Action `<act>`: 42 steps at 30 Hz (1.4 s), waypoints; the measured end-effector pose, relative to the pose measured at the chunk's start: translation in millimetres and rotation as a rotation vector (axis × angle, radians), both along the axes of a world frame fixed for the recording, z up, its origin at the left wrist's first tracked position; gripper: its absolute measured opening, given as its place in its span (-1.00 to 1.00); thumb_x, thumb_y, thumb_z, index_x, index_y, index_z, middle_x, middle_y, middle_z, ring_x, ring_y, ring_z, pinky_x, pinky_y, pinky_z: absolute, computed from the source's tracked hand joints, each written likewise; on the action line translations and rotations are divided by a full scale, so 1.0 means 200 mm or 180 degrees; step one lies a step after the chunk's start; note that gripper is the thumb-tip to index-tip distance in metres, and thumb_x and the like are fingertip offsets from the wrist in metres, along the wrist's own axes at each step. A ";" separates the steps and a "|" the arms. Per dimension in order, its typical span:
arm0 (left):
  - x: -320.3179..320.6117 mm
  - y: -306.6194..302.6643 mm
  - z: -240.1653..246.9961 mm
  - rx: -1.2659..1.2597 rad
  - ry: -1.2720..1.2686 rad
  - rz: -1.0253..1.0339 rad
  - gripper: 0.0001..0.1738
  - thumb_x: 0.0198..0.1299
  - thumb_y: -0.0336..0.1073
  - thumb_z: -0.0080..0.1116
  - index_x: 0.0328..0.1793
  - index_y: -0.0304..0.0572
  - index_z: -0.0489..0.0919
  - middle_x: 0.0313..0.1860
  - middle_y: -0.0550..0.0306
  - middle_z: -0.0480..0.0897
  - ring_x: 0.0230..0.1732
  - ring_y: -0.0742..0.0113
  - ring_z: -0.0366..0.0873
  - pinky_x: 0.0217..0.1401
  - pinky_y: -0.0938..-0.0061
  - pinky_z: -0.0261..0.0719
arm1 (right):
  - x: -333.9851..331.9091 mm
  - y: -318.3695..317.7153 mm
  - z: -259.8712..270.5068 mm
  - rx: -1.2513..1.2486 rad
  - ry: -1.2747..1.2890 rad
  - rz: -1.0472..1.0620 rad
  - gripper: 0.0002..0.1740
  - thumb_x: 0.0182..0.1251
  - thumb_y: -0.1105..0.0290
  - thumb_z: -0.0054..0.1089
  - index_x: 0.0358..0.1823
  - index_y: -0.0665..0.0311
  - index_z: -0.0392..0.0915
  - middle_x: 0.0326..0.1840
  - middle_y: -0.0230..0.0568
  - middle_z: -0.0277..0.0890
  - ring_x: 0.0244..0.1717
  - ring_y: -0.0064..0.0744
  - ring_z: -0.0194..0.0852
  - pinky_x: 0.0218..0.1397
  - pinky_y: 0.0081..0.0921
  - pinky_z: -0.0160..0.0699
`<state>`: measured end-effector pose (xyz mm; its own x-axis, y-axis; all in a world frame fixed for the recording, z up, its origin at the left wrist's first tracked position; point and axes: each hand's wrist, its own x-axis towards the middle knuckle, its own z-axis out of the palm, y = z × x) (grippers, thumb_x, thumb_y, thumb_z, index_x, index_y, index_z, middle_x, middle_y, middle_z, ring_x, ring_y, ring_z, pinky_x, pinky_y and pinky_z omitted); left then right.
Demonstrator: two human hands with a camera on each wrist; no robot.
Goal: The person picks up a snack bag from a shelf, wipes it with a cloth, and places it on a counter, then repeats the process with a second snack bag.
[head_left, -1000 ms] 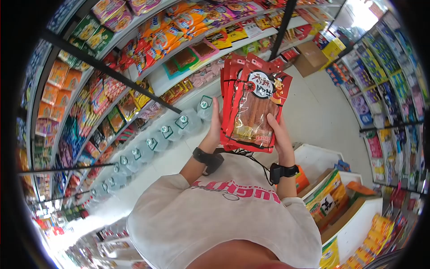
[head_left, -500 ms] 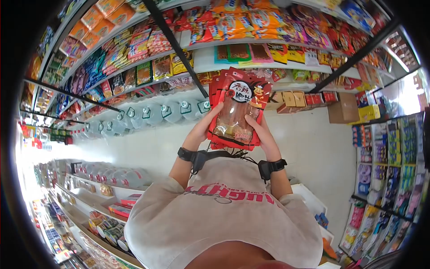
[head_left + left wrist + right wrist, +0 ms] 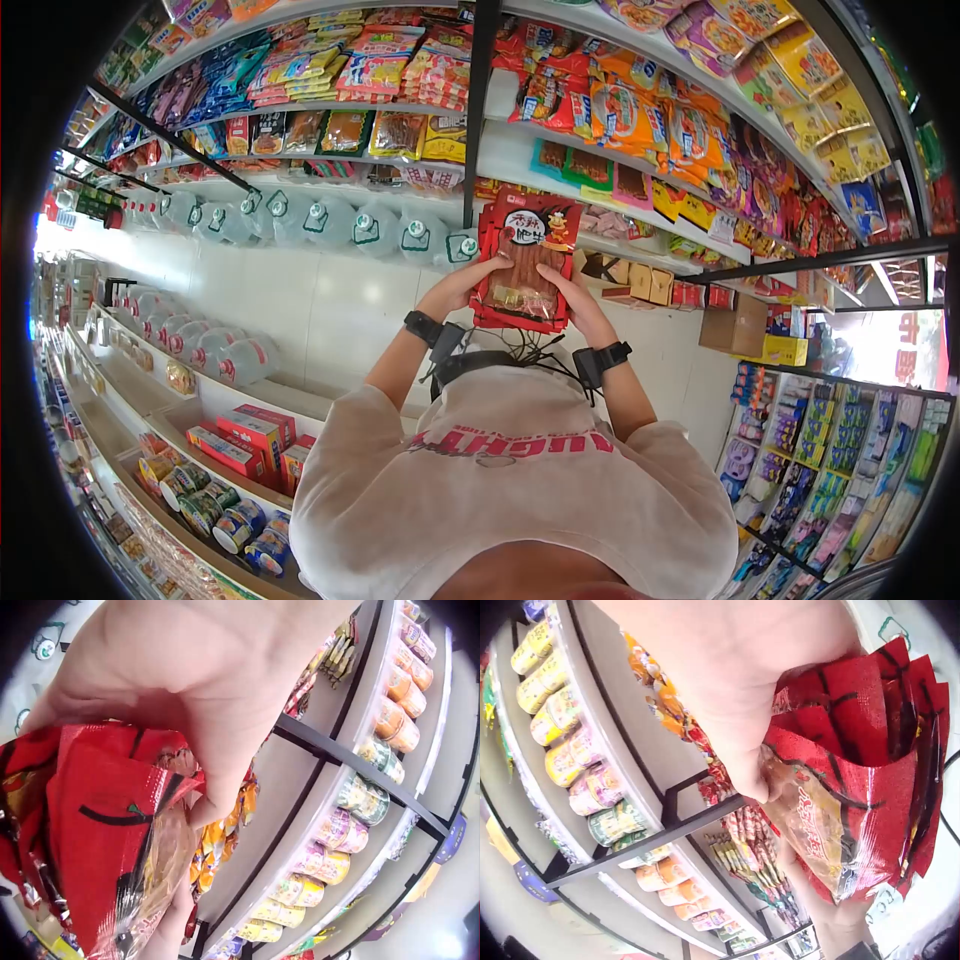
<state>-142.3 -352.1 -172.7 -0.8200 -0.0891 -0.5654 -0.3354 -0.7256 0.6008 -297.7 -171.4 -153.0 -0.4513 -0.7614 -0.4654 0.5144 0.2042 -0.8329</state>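
Both hands hold a stack of several red snack packets in front of the chest. The top packet has a clear window over brown strips and a white round label with dark characters. My left hand grips the stack's left edge, thumb on the front. On the opposite edge my right hand grips it, its thumb pressing the window. Seen from the left wrist, the thumb bends over the crinkled wrapper. In the right wrist view the packets' red ends fan apart in layers. Most fingers are hidden behind the stack.
Shelves ahead carry bagged snacks, with cup noodles on higher tiers. Large clear water jugs line the floor below. To the left, a low shelf holds red boxes and cans. An open cardboard box stands to the right.
The body has turned to the right, so the shelves have shifted across the view. My left hand, its palm flat beside the stack at first, now grips the packets with its thumb on top.
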 end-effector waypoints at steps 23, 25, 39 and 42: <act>-1.17 -0.47 -0.68 -0.2564 -0.0261 0.1737 -0.09 -0.07 0.07 0.60 0.32 -0.35 0.50 0.10 0.00 0.68 0.10 0.27 0.63 0.20 0.38 0.57 | -1.23 -0.87 -0.46 0.0229 0.1622 0.0756 -0.02 0.31 0.05 0.41 0.58 0.33 0.05 0.60 -0.18 0.07 0.51 -0.34 0.15 0.51 -0.42 0.21; -1.25 -0.57 -0.82 -0.2438 0.0167 0.2014 -0.02 -0.17 0.06 0.64 0.32 -0.36 0.49 0.11 -0.03 0.68 0.10 0.21 0.63 0.26 0.36 0.54 | -1.30 -0.96 -0.58 0.0006 0.1506 0.0813 -0.04 0.31 0.16 0.43 0.58 0.33 0.06 0.59 -0.18 0.09 0.55 -0.34 0.08 0.54 -0.41 0.13; -1.58 -1.11 -1.13 -0.4593 0.0409 0.2493 0.02 -0.43 -0.27 0.56 0.36 -0.24 0.45 0.23 -0.23 0.55 0.27 -0.18 0.48 0.33 0.21 0.47 | -1.99 -1.40 -1.33 -0.0506 0.3895 0.1617 -0.51 0.32 0.55 0.36 0.25 0.27 0.44 0.22 -0.28 0.48 0.22 -0.42 0.46 0.31 -0.44 0.43; -1.57 -1.07 -1.17 -0.4591 0.0124 0.2809 0.11 -0.40 -0.21 0.58 0.42 -0.30 0.32 0.23 -0.29 0.48 0.28 -0.26 0.43 0.34 0.15 0.44 | -1.76 -1.49 -1.17 -0.0185 0.2434 0.1255 -0.46 0.30 0.55 0.37 0.28 0.28 0.40 0.20 -0.27 0.48 0.22 -0.44 0.45 0.32 -0.45 0.42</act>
